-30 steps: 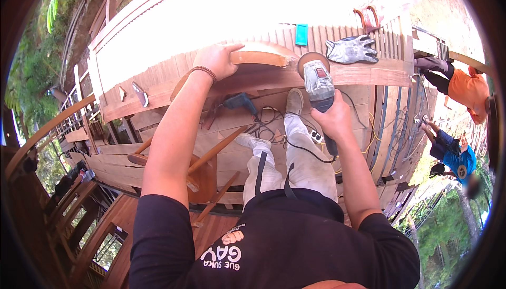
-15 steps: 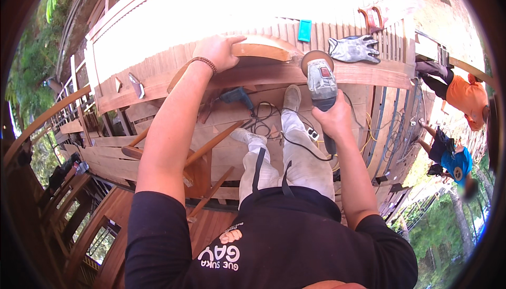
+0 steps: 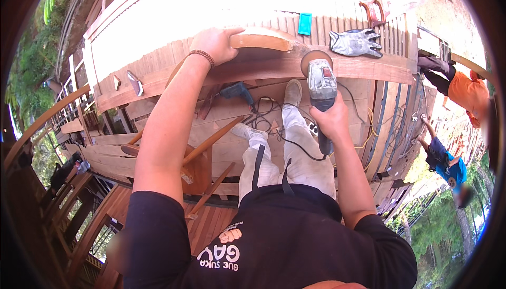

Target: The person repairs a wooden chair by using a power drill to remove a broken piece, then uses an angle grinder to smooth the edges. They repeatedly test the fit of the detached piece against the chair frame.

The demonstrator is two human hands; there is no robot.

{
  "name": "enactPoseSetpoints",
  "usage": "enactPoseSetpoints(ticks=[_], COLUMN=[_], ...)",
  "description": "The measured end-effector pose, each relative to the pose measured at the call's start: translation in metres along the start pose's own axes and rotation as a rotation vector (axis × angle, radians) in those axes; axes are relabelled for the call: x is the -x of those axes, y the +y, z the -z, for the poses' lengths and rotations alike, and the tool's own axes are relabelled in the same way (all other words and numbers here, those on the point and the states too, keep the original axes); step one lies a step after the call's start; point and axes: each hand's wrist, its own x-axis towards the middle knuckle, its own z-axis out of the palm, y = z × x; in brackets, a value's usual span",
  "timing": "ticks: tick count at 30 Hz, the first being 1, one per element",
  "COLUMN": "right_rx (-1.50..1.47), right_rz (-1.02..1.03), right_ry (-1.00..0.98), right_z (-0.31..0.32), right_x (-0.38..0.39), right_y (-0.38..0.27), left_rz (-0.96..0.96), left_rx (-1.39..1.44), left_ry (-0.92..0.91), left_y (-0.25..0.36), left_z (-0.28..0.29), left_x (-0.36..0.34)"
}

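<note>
The work looked to be under way rather than finished: the curved, orange-brown wooden piece (image 3: 263, 41) lay on the near side of the slatted wooden bench (image 3: 371, 70), arching away from the person, with its left part passing behind the left forearm. The person's left hand (image 3: 213, 47) was clamped on this piece left of its middle, the thumb side toward the right; the fingertips on the far side could not be made out. The right hand (image 3: 332, 120) was closed around the dark handle of the grey, worn angle grinder (image 3: 321, 80), held over the near rail, with its round brown disc (image 3: 315, 60) just beside the piece's right end. Whether disc and wood touched, or whether the disc was spinning, could not be told.

As for what was done, the near face of the piece looked even and pale, and its curved outline seemed to be already cut. The right end, nearest the disc, was probably the part being worked; how much of it was left to dress could not be judged at this size, and the far surface was lost in glare.

The grey-and-black work glove (image 3: 356, 42) and the flat teal rectangular tray (image 3: 305, 23) lay farther back on the bench, to the right, out of both hands. The blue power drill (image 3: 237, 92) lay beyond the feet, apart from the work.
</note>
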Motion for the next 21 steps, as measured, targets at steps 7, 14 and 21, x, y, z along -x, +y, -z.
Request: enactPoseSetpoints(ticks=[7, 14, 21], right_rx=[-0.085, -0.12, -0.051], right_rz=[-0.012, -0.048, 0.044], right_ry=[-0.003, 0.06, 0.063], right_z=[-0.003, -0.001, 0.0], right_x=[-0.004, -0.009, -0.008], right_y=[0.017, 0.012, 0.008], left_rz=[0.016, -0.004, 0.003], left_rx=[0.036, 0.017, 0.048], left_ry=[-0.014, 0.0, 0.001], left_y=[0.001, 0.0, -0.002], left_z=[0.005, 0.005, 0.004], left_x=[-0.002, -0.002, -0.003])
